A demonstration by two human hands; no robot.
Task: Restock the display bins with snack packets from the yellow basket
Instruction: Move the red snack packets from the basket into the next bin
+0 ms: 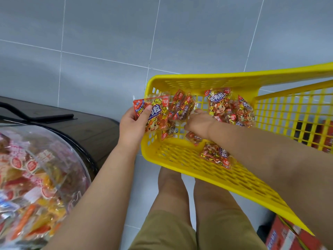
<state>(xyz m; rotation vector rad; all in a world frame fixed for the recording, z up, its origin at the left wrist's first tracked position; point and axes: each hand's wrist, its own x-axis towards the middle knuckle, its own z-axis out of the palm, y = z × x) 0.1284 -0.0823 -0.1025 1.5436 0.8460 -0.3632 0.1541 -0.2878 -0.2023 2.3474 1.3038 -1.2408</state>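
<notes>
The yellow basket (189, 170) sits tilted in front of my knees, with several red and gold snack packets in it. My left hand (132, 123) grips a stack of packets (158, 112) at the basket's left rim, thumb on top. My right hand (199, 121) reaches inside the basket and its fingers rest on a packet (183, 107); whether they have closed on it is hidden. More packets lie at the far side (219, 103) and on the basket's near wall (216, 155). The clear display bin (36, 177) at lower left is full of mixed packets.
A dark cabinet top (86, 129) with a black handle lies behind the bin. Grey floor tiles (108, 42) fill the area beyond. Red cartons (288, 237) stand at lower right under the basket. My knees (180, 195) are below the basket.
</notes>
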